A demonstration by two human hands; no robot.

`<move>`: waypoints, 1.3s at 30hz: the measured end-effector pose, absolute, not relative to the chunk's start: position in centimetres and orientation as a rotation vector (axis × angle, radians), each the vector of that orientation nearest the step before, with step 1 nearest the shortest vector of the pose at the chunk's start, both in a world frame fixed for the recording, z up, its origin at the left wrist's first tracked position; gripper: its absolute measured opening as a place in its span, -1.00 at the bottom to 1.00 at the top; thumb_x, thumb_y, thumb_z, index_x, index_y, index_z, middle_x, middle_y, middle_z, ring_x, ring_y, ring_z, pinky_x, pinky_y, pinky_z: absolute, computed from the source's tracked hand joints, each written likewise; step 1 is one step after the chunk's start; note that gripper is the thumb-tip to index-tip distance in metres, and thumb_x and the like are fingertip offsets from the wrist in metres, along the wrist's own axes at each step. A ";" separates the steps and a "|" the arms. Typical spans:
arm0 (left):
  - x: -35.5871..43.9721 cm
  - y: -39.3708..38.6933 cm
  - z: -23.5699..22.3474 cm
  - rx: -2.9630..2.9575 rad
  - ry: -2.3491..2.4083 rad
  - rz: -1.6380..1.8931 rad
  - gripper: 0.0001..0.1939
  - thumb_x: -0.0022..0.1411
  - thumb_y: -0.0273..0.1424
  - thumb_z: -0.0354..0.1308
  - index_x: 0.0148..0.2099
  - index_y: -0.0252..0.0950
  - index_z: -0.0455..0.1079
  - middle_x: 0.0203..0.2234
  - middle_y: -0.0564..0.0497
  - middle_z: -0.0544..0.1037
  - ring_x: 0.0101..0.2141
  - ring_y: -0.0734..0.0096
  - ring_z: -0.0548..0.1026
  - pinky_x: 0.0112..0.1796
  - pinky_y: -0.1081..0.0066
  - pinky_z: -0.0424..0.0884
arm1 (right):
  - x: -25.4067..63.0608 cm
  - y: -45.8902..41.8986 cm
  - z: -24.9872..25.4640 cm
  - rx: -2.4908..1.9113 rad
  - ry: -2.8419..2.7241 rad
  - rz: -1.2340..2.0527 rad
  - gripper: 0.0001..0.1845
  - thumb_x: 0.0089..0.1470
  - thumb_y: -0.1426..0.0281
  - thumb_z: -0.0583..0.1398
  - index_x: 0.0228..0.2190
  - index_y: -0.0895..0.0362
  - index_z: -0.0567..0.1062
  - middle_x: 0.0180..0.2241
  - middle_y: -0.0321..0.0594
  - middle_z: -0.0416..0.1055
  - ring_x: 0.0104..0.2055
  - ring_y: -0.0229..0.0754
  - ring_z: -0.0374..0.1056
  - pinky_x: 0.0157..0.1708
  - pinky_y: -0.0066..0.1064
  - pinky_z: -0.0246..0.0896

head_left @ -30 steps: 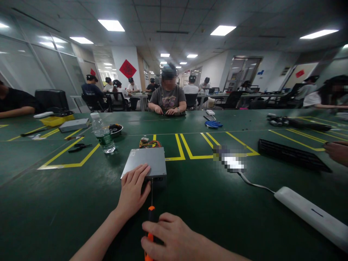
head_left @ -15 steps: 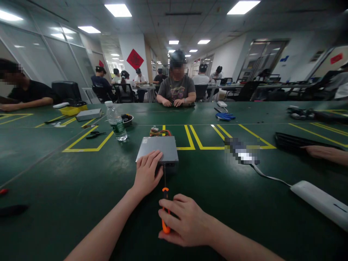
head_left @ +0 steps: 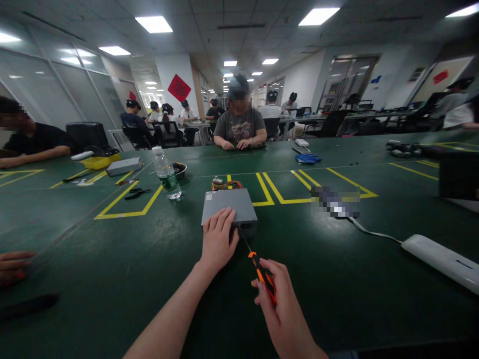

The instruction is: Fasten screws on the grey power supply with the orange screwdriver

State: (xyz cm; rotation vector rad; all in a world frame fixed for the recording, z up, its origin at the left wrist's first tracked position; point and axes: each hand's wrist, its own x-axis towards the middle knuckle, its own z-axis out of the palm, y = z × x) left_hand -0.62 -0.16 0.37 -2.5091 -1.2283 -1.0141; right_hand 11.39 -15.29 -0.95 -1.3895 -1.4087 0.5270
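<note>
Grey metal box sits at the middle of the frame, wires bunched at its far edge. The left hand lies over its near left corner, fingers extended, not closed. Lower centre, the right hand is closed around an orange-and-black screwdriver, shaft slanting up-left to the box's near face; tip contact is too small to tell. A bottle stands left of centre.

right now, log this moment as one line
left hand: resting on grey box; right hand: holding screwdriver; screwdriver: tip at box's near face; behind box: coloured wires
</note>
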 end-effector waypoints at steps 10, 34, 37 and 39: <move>-0.6 -0.5 0.7 -2.481 -1.190 -1.051 -0.58 0.19 -0.46 0.00 0.12 -0.26 0.22 0.07 -0.09 0.35 0.06 0.21 0.28 0.01 0.19 0.18 | 8.3 -12.2 -0.1 -1.121 -0.246 1.306 -0.51 -0.38 0.17 0.39 -0.46 0.17 0.32 -0.63 -0.44 0.18 -0.68 -0.49 0.04 -0.78 -0.69 -0.24; -0.8 -0.9 0.2 -2.485 -1.240 -1.079 -0.66 0.21 -0.39 0.03 0.05 -0.22 0.28 0.02 -0.07 0.39 0.01 0.20 0.30 -0.04 0.19 0.17 | 8.5 -12.7 -0.1 -0.905 0.017 1.568 -0.72 -0.17 0.34 0.35 -0.53 0.22 0.37 -0.60 -0.33 0.28 -0.71 -0.52 0.03 -0.81 -0.72 -0.18; -0.8 -0.9 0.1 -2.485 -1.245 -1.069 -0.66 0.22 -0.40 0.03 0.06 -0.22 0.28 0.03 -0.07 0.38 0.02 0.20 0.30 -0.04 0.18 0.15 | 8.8 -12.6 -0.1 -0.860 0.108 1.661 -0.76 -0.03 0.31 0.25 -0.48 0.26 0.40 -0.65 -0.34 0.25 -0.75 -0.51 0.00 -0.82 -0.70 -0.17; -0.8 -0.9 0.1 -2.484 -1.245 -1.063 -0.66 0.22 -0.40 0.03 0.06 -0.22 0.28 0.03 -0.06 0.38 0.02 0.20 0.30 -0.04 0.18 0.15 | 8.9 -12.6 0.0 -0.868 0.096 1.663 -0.74 0.02 0.28 0.21 -0.45 0.26 0.41 -0.65 -0.33 0.25 -0.76 -0.51 -0.01 -0.83 -0.69 -0.18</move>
